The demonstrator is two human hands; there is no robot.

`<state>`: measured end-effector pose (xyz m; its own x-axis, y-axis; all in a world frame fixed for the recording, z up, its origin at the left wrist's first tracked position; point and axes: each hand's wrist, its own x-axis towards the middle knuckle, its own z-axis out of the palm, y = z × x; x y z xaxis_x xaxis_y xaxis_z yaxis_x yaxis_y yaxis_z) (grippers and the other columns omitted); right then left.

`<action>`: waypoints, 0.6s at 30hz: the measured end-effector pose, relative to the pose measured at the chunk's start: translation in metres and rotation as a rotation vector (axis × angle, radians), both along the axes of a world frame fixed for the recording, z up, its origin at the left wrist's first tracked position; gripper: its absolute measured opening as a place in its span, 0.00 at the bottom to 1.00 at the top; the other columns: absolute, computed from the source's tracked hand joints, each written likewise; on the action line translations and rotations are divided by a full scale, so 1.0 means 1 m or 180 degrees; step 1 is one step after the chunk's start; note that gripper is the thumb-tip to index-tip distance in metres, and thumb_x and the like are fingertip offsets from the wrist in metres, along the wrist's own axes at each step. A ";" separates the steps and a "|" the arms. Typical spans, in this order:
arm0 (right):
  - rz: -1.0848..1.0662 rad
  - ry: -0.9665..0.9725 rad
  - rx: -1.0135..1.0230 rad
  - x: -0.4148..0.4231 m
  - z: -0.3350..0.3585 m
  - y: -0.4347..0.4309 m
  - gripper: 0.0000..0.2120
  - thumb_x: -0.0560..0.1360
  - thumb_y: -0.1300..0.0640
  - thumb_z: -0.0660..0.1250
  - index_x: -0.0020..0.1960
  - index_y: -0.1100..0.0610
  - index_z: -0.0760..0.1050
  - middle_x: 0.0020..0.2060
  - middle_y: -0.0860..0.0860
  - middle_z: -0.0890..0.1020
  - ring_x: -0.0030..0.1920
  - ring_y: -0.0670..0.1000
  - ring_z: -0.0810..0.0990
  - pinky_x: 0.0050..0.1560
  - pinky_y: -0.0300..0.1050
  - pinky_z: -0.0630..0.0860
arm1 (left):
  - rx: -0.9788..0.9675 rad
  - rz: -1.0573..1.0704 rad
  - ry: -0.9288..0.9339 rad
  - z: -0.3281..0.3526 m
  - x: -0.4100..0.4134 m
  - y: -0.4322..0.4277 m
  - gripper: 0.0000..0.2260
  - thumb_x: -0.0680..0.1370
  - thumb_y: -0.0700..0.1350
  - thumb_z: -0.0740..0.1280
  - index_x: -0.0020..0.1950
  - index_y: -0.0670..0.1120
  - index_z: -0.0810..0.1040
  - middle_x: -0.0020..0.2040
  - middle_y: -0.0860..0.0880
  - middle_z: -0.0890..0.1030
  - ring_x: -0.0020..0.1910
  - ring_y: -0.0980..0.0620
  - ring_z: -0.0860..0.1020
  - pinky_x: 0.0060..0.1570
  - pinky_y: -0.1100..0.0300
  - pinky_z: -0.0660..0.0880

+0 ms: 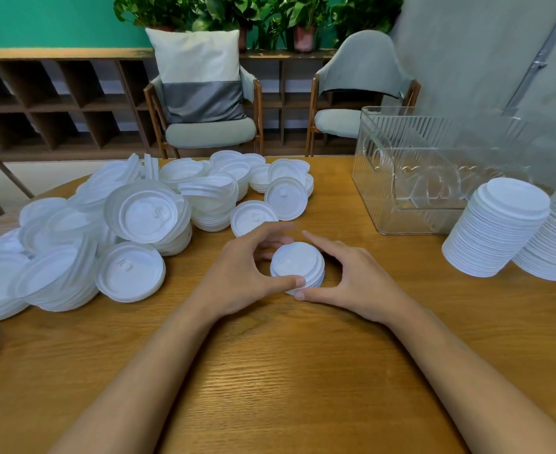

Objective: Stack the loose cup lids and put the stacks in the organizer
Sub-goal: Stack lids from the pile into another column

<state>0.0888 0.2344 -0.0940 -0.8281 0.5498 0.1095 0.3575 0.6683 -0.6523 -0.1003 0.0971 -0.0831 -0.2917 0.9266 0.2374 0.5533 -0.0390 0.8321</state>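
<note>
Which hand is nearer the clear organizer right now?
Right. The right hand cups the small lid stack on the side toward the organizer, well short of it; the left hand cups the stack's opposite side, farther away.

I can read no text, label, brand or number anywhere in this view. The loose lids [142, 214] on the left of the tabletop [270, 371] and the lid stack [294, 260] at its middle bear small raised marks, too faint for me to read.
</note>
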 end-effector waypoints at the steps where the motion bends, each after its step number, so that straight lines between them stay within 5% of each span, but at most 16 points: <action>1: -0.0010 -0.0016 -0.0013 0.000 0.000 0.000 0.52 0.63 0.29 0.79 0.82 0.36 0.59 0.77 0.40 0.70 0.77 0.42 0.66 0.77 0.51 0.65 | -0.0036 -0.0040 -0.0043 0.001 -0.001 0.000 0.37 0.67 0.47 0.85 0.73 0.59 0.75 0.62 0.57 0.84 0.65 0.60 0.80 0.67 0.57 0.77; 12: 0.0178 -0.0385 -0.0028 0.005 0.008 0.000 0.53 0.64 0.27 0.75 0.83 0.41 0.58 0.80 0.37 0.63 0.80 0.40 0.59 0.81 0.51 0.59 | -0.0239 -0.0197 -0.0114 0.006 -0.001 -0.001 0.40 0.67 0.44 0.85 0.76 0.58 0.73 0.66 0.59 0.82 0.66 0.65 0.78 0.71 0.60 0.74; 18: 0.0342 -0.0598 0.0105 0.007 0.012 0.000 0.50 0.72 0.32 0.73 0.85 0.45 0.52 0.83 0.40 0.56 0.80 0.35 0.49 0.77 0.35 0.48 | -0.0327 -0.0291 -0.0002 0.001 -0.003 -0.001 0.39 0.69 0.47 0.84 0.77 0.58 0.71 0.68 0.61 0.80 0.69 0.66 0.75 0.74 0.57 0.71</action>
<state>0.0955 0.2346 -0.0821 -0.8892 0.4560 -0.0359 0.3964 0.7289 -0.5581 -0.1034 0.0964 -0.0817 -0.2050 0.9687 0.1398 0.5508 -0.0038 0.8346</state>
